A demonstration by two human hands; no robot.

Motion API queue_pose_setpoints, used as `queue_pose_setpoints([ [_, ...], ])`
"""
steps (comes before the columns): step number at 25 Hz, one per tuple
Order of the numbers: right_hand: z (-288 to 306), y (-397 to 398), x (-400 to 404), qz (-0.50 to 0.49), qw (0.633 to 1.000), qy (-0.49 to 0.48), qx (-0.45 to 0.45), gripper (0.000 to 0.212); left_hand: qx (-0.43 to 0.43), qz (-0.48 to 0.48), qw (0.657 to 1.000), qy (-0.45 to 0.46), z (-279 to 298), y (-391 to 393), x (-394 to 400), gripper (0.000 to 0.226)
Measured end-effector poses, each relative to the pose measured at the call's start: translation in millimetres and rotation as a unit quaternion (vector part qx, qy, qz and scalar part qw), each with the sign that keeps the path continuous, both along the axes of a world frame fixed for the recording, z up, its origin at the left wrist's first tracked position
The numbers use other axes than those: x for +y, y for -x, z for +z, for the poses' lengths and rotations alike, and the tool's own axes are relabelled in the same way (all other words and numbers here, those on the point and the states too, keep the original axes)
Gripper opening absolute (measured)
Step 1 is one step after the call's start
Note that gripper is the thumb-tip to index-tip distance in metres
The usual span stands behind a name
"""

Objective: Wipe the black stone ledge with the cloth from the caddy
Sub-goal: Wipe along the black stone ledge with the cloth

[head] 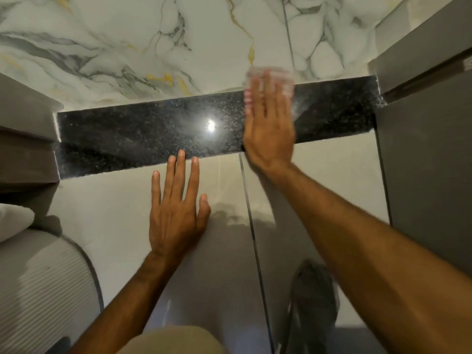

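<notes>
Head view: one black stone ledge (153, 135), running left to right between the marbled wall (127, 47) behind and the pale tiled face (115, 213) below.
Right hand (268, 123): flat, fingers together, pressing one cloth (270, 80) onto the ledge's right part; the cloth is blurred, pale with pink, poking out past the fingertips.
Left hand (176, 208): spread flat on the tiled face, holding nothing, fingertips at the ledge's near edge.
Step in hand: wiping, I'd judge.
Doing it well: keep the palm flat, overlap the passes, reach the right corner and hazy patches.
Count: two hands, one cloth, one ledge; no caddy in view.
</notes>
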State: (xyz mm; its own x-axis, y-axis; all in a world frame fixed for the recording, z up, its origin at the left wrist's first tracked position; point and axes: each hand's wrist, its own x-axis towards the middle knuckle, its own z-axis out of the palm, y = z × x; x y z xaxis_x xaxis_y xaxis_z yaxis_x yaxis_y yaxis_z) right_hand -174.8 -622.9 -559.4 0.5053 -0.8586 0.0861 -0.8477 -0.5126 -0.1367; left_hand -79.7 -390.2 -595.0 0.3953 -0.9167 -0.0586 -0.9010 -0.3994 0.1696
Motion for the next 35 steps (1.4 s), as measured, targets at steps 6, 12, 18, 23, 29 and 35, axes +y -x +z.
queue_pose_setpoints([
  [6,11.9,106.7,62.3,0.023,0.997,-0.074,0.021,0.067,0.044,-0.073,0.996,0.012,11.7,23.6,-24.3,0.076],
  [12,3.5,77.7,-50.8,-0.110,0.993,-0.018,0.028,0.063,0.025,-0.121,0.992,0.031,-0.9,28.9,-34.8,0.075],
  [18,7.0,118.8,29.0,-0.022,0.998,-0.060,0.007,0.063,0.019,-0.135,0.989,0.051,3.6,43.0,-52.0,0.073],
  [23,4.3,118.0,-30.3,-0.163,0.986,-0.030,0.016,0.061,0.026,-0.129,0.990,0.056,1.2,51.9,-61.3,0.074],
  [29,7.2,87.3,-35.3,-0.063,0.994,-0.078,-0.032,0.064,0.027,-0.128,0.989,0.062,-2.2,51.7,-60.4,0.074],
  [35,9.9,149.2,-7.0,-0.087,0.993,-0.073,0.023,0.064,0.033,-0.123,0.990,0.055,1.6,51.5,-60.5,0.074],
])
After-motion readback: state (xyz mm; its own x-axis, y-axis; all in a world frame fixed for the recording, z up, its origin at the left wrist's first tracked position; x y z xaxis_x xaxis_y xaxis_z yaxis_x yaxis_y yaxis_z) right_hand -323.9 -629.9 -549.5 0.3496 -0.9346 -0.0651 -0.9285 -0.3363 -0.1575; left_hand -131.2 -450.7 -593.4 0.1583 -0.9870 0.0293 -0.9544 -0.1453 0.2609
